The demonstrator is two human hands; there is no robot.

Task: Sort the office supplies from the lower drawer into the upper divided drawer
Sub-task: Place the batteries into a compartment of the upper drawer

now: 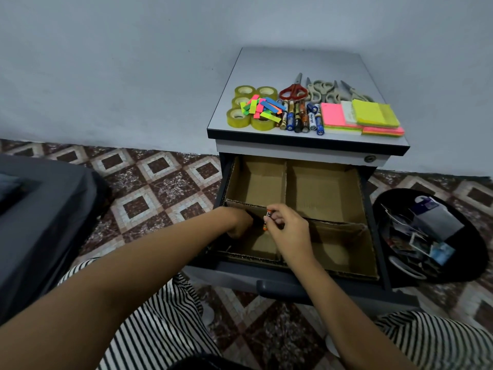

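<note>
The upper drawer (pixel 373 236) stands pulled out, lined with cardboard dividers (pixel 286 182) that split it into several compartments. My right hand (pixel 285 225) pinches a small battery (pixel 267 216) with an orange end above the near left compartment. My left hand (pixel 240 222) reaches down into that same compartment; its fingers are hidden, so I cannot tell if it holds anything. On the cabinet top (pixel 301 62) lie tape rolls (pixel 238 117), coloured sticky flags (pixel 262 106), more batteries (pixel 301 117), scissors (pixel 293 89) and sticky note pads (pixel 373 116).
A black round bin (pixel 474 249) with papers and wrappers stands right of the cabinet. A dark grey bag or cushion (pixel 40 222) lies at the left. Patterned tile floor (pixel 160 188) surrounds the cabinet, with a pale wall behind. My striped trousers (pixel 160 329) fill the bottom.
</note>
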